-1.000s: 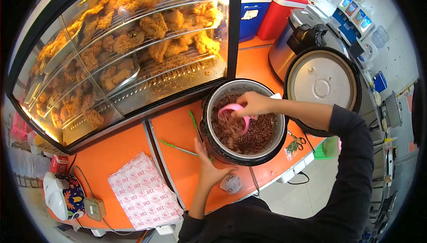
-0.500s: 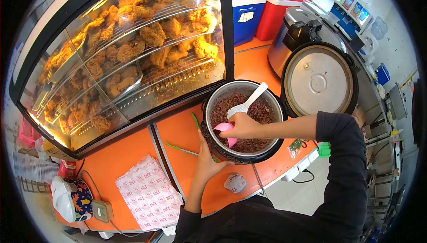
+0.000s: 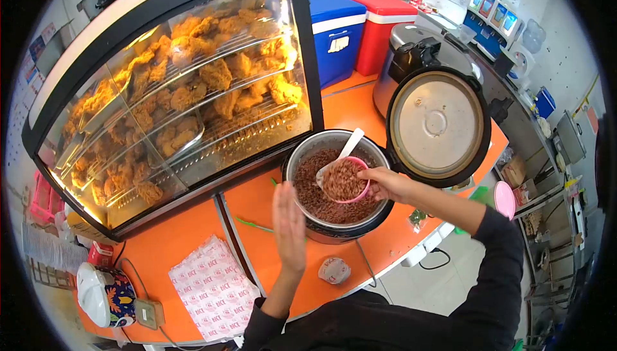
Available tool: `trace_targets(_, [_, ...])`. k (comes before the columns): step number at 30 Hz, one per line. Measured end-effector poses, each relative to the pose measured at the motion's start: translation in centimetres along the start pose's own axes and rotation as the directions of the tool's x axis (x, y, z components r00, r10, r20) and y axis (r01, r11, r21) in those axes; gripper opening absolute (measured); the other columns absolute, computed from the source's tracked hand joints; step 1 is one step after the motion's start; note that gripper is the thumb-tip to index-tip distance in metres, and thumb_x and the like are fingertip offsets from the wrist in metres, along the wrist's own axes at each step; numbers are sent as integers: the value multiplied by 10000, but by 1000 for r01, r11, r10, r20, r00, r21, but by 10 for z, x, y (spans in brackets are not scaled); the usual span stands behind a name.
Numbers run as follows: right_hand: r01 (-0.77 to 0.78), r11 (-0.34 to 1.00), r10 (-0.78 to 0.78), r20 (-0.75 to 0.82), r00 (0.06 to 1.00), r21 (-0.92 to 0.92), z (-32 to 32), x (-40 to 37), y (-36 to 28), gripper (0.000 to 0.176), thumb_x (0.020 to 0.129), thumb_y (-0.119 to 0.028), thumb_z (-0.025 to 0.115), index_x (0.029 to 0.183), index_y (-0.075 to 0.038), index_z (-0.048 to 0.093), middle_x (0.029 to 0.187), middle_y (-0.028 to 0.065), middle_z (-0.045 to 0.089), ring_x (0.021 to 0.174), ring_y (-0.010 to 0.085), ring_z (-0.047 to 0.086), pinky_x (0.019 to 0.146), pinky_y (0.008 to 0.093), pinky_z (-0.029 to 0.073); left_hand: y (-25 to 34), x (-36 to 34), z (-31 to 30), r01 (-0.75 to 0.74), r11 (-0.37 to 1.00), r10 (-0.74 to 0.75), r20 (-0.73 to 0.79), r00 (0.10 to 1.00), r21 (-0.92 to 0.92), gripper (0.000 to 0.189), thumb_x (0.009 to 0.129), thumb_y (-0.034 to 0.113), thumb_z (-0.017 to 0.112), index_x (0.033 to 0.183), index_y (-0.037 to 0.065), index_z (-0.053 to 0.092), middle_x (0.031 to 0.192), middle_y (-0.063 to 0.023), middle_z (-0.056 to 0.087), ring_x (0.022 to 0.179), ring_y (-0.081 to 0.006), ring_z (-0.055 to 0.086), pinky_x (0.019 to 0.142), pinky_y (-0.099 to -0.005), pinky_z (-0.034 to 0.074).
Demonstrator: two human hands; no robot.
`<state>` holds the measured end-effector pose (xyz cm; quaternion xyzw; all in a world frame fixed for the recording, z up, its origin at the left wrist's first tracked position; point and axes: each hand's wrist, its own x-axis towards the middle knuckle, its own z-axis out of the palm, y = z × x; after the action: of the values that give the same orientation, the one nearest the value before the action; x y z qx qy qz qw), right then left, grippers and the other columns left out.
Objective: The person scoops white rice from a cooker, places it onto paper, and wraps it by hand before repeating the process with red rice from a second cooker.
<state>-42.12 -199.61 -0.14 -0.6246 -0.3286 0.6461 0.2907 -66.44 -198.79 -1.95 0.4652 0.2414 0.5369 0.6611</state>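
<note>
My right hand (image 3: pixel 384 184) grips the rim of a pink bowl (image 3: pixel 367 192) heaped with reddish-brown rice, held over the cooker pot (image 3: pixel 295 152). A white paddle (image 3: pixel 350 144) leans beside the bowl with its blade against it; its handle is free of my fingers. More dark rice (image 3: pixel 315 190) fills the pot. My left hand (image 3: pixel 289 226) is raised left of the pot, flat with straight fingers, holding nothing.
A glass warmer (image 3: pixel 193 94) with fried chicken stands behind left. An open-lidded cooker (image 3: pixel 437 126) is at right. Printed paper sheets (image 3: pixel 212 287), green tongs (image 3: pixel 254 224), a wrapped round item (image 3: pixel 334 271) and a patterned pot (image 3: pixel 116 296) lie on the orange counter.
The pink bowl has come up out of the rice, now full, in my right hand. My right hand no longer holds the paddle. My left hand has left the pot's side and risen.
</note>
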Motion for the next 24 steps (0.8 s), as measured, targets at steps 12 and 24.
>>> trace_targets(12, [68, 967, -84, -54, 995, -247, -24, -21, -40, 569, 889, -511, 388, 959, 20, 583, 779, 121, 610, 683, 194, 613, 559, 287, 520, -20, 64, 66, 631, 535, -721, 86, 688, -562, 482, 855, 468, 263, 1166, 191, 505, 1177, -35, 531, 1092, -246, 487, 867, -487, 390])
trace_targets(24, [22, -530, -474, 318, 821, -848, 4, 59, -22, 144, 794, -189, 487, 741, -85, 572, 659, 63, 584, 591, 199, 536, 555, 318, 359, 23, 73, 31, 613, 615, -537, 306, 786, -496, 561, 888, 455, 244, 1259, 64, 398, 1206, -182, 487, 1075, -326, 517, 809, -484, 497])
